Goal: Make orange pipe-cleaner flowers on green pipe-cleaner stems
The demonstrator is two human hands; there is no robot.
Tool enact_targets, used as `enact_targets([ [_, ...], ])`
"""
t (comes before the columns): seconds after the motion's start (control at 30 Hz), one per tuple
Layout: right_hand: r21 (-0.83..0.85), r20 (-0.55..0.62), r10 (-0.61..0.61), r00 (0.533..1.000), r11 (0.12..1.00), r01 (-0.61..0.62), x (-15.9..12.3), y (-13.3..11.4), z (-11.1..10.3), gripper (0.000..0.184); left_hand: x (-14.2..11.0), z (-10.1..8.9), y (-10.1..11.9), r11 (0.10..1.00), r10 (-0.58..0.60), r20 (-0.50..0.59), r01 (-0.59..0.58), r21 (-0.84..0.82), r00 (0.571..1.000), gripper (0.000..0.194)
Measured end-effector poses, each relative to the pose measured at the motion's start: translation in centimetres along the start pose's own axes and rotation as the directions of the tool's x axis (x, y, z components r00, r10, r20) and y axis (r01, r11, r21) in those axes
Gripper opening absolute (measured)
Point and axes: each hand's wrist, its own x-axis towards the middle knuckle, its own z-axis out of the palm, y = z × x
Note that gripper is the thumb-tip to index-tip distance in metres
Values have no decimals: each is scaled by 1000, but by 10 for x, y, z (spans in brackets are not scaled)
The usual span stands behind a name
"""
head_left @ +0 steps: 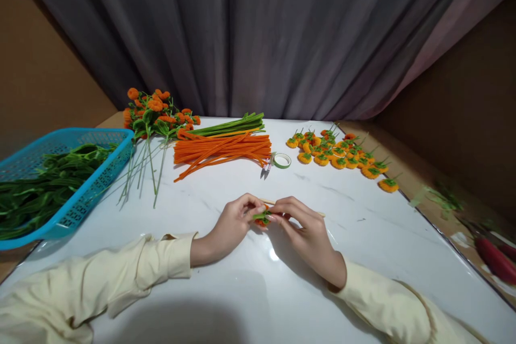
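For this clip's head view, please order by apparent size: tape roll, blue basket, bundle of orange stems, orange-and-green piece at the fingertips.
1. Blue basket
2. Bundle of orange stems
Unranked: tape roll and orange-and-green piece; similar, the latter partly covered.

Your white tabletop (pixel 201 199): lay bright, one glare spot (pixel 273 254) near your right hand (pixel 304 228). Your shadow (pixel 181 325): fell broad and soft, near left. Far curtain (pixel 258 37), right wall (pixel 463 75): stood dim. Your sleeves (pixel 121 274): looked stretched toward the near corners.
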Motion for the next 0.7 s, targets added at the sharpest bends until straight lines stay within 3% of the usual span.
enact_targets([
  [0.17,43,18,28,999,999,-28,1,-1,0,11,-1,1,2,999,-14,14,15,-29,1000,26],
  [0.47,234,83,328,941,912,-338,5,4,-2,16,1,-1,3,999,-41,-20,41,3,999,28],
  [0.7,232,79,336,939,909,-345,6,5,0,15,0,-1,1,998,-55,1,55,-2,998,32],
])
